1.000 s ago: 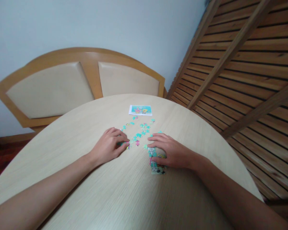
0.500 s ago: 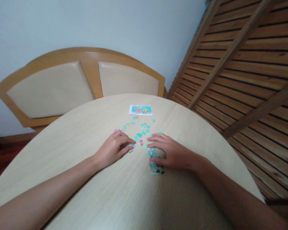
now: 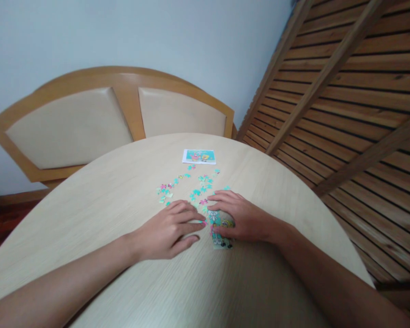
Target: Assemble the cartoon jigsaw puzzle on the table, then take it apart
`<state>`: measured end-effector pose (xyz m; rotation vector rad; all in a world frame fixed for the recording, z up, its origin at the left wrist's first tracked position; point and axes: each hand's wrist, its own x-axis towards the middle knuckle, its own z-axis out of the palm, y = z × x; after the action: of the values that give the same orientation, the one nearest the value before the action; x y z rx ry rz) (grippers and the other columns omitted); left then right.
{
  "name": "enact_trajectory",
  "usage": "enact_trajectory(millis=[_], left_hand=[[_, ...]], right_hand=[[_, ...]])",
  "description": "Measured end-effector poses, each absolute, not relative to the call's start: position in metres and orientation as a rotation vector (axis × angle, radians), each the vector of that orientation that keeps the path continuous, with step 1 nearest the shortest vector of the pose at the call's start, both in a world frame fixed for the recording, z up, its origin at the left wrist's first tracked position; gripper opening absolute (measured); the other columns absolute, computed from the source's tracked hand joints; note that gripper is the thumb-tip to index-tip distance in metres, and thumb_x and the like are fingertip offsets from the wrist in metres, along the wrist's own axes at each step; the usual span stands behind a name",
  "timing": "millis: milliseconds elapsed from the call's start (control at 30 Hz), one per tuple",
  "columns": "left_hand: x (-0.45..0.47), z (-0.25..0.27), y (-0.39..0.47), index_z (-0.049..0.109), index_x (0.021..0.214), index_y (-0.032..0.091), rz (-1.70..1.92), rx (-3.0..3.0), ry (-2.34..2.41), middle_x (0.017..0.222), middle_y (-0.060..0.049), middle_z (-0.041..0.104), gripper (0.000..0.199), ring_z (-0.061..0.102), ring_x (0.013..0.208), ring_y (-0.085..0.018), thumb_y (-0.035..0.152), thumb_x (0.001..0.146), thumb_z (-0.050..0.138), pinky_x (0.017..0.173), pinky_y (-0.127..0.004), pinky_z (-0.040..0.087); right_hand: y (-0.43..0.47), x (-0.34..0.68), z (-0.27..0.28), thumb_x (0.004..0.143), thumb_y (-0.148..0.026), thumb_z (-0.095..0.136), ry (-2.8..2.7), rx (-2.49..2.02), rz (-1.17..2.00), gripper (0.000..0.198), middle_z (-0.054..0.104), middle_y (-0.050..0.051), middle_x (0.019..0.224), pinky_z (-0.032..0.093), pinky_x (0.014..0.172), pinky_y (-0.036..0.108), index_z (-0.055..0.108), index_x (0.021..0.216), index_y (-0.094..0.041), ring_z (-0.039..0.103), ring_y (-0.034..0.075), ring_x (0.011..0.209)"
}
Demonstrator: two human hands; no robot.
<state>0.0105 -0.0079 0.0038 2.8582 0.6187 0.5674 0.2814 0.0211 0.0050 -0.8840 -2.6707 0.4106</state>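
Observation:
A partly joined jigsaw puzzle with cartoon figures lies on the table, its right side hidden under my right hand. That hand rests on it with fingers and thumb apart, holding it against the tabletop. Just left of the joined section is my left hand, palm down and fingers stretched out. Its index fingertip touches a small pink puzzle piece, while the thumb stands away from it. Loose puzzle pieces, mostly turquoise with some pink, are scattered beyond both hands.
A printed picture sheet of cartoon figures lies past the pieces. The round wooden table fills the foreground. Behind it stand a padded chair back and a pale wall, with a slatted wooden screen on the right.
My left hand has moved right and nearer to me, bringing a pink piece beside the joined puzzle. Pieces it covered at the left now show. My right hand has barely moved.

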Motion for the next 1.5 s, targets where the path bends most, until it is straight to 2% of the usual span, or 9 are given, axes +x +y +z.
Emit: enact_trajectory(millis=[167,533,800,1000,1167,1500], left_hand=[[0.01,0.007,-0.008,0.058,0.137,0.021,0.493,2.84,0.571,0.13,-0.012,0.062,0.039,0.053,0.123,-0.029,0.031,0.1,0.053,0.109,-0.048,0.042],[0.01,0.007,-0.006,0.055,0.138,0.019,0.468,2.814,0.499,0.131,-0.012,0.062,0.04,0.053,0.122,-0.029,0.029,0.1,0.052,0.109,-0.049,0.042],[0.009,0.007,-0.004,0.059,0.13,0.018,0.508,2.799,0.493,0.132,-0.011,0.065,0.032,0.054,0.122,-0.027,0.023,0.099,0.05,0.109,-0.047,0.043],[0.007,0.006,-0.004,0.063,0.127,0.018,0.505,2.803,0.528,0.136,-0.012,0.063,0.031,0.055,0.123,-0.028,0.027,0.098,0.054,0.109,-0.049,0.042],[0.008,0.008,-0.004,0.064,0.125,0.019,0.55,2.794,0.503,0.13,-0.011,0.066,0.029,0.058,0.121,-0.025,0.022,0.099,0.051,0.109,-0.047,0.042],[0.0,0.003,0.005,0.068,0.108,0.02,0.621,2.855,0.637,0.115,-0.007,0.072,0.021,0.061,0.112,-0.023,0.02,0.098,0.05,0.107,-0.044,0.042]], right_hand=[[0.021,0.28,0.004,0.086,-0.051,0.071,-2.653,-0.876,0.415,0.05,0.059,0.012,0.142,0.033,0.116,0.052,0.065,0.125,-0.02,0.048,0.03,0.136],[0.019,0.279,0.006,0.086,-0.049,0.072,-2.64,-0.877,0.446,0.048,0.059,0.011,0.142,0.032,0.116,0.052,0.064,0.125,-0.023,0.049,0.029,0.135],[0.019,0.278,0.006,0.086,-0.052,0.07,-2.655,-0.897,0.444,0.048,0.059,0.01,0.142,0.032,0.117,0.051,0.065,0.123,-0.022,0.048,0.03,0.135],[0.019,0.278,0.005,0.086,-0.052,0.07,-2.637,-0.869,0.45,0.05,0.06,0.011,0.141,0.034,0.115,0.05,0.064,0.125,-0.021,0.049,0.029,0.135],[0.019,0.279,0.007,0.086,-0.052,0.07,-2.637,-0.866,0.456,0.05,0.06,0.012,0.14,0.034,0.115,0.05,0.065,0.125,-0.021,0.049,0.029,0.135],[0.02,0.279,0.006,0.085,-0.054,0.07,-2.654,-0.896,0.476,0.053,0.059,0.011,0.142,0.031,0.116,0.052,0.063,0.126,-0.021,0.047,0.03,0.136]])
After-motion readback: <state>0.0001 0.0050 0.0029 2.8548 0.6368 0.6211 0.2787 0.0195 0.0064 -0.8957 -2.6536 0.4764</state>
